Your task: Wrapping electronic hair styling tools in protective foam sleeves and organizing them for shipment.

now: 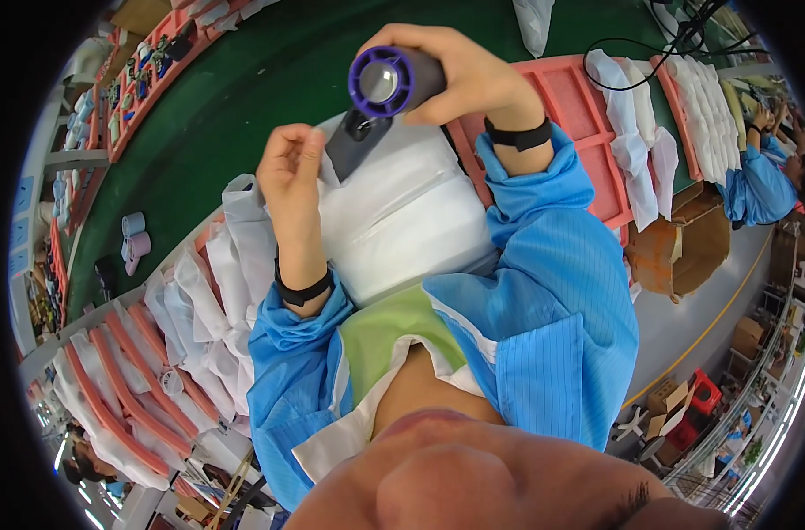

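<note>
My right hand [464, 75] grips the barrel of a dark grey hair dryer [424, 81] above the bench. A purple ring with spokes surrounds the round end of the barrel, and the handle slants down to the left. Close to the handle's lower end is my left hand [292, 172], its thumb and fingers drawn together; what they hold, if anything, I cannot make out. Below both hands lies a stack of white wrapping sleeves [402, 230], directly in front of my body.
A pink divided tray [579, 132] with white wrapped pieces stands at the right, near an open cardboard box [680, 247]. More pink trays [124, 397] with wrapped items are at the left. A lilac part [136, 249] lies on the green bench [208, 132]. Black cables [685, 40] hang at the upper right.
</note>
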A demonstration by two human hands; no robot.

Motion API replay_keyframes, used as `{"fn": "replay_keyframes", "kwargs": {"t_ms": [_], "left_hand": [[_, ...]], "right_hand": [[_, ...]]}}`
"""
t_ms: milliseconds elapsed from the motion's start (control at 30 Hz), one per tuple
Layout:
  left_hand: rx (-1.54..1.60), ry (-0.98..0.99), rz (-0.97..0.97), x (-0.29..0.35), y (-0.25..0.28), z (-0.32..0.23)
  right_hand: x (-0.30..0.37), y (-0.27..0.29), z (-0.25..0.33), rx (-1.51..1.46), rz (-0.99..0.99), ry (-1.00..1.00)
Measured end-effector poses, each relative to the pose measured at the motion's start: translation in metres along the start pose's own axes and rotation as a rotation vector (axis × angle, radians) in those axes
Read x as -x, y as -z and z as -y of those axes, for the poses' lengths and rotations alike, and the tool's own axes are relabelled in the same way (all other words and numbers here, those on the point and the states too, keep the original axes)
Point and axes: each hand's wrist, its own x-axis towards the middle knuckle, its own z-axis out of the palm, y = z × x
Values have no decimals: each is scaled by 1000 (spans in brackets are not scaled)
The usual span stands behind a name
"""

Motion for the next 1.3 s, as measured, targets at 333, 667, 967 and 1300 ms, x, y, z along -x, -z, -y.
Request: {"fn": "replay_keyframes", "kwargs": {"t_ms": [333,667,967,1300], "left_hand": [[419,-76,-216,-6,14,-13],[126,-45,-289,-6,24,-2],[-151,-289,-312,9,-9,-20],[-736,-767,-295,20,-20,-30]], "right_hand": [[-11,-39,7,268,-266,176],[-18,-54,3,290,-260,313],[-21,-93,-18,628,-257,191],[-18,-93,-14,701,-326,134]]}}
